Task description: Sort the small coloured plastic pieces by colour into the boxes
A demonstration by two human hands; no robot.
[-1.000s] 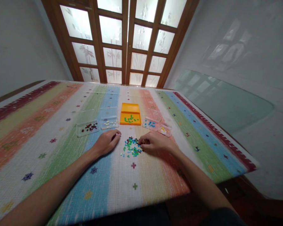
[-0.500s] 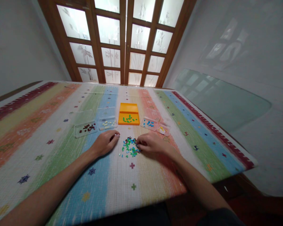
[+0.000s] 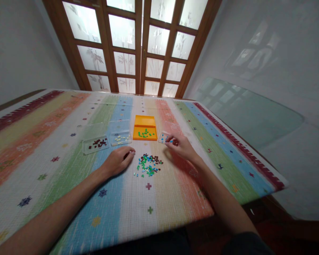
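Observation:
My right hand is over the clear box of blue pieces, its thumb and forefinger pinched together. Anything in that pinch is too small or hidden to make out. My left hand lies on the cloth left of the loose pile, fingers curled and thumb close to the forefinger, with nothing visible in it. Between the hands is a pile of tiny toy bricks in green, blue and brown. Behind it stands an open orange case with green bricks in its near half.
Two clear boxes stand on the left, one with brown bricks, one with cream bricks. A striped cloth covers the table. Beyond are wooden doors with frosted panes; a wall is at the right.
My right hand has moved from the pile's right side up and right to the box of blue pieces, uncovering brown bricks. My left hand stays in place.

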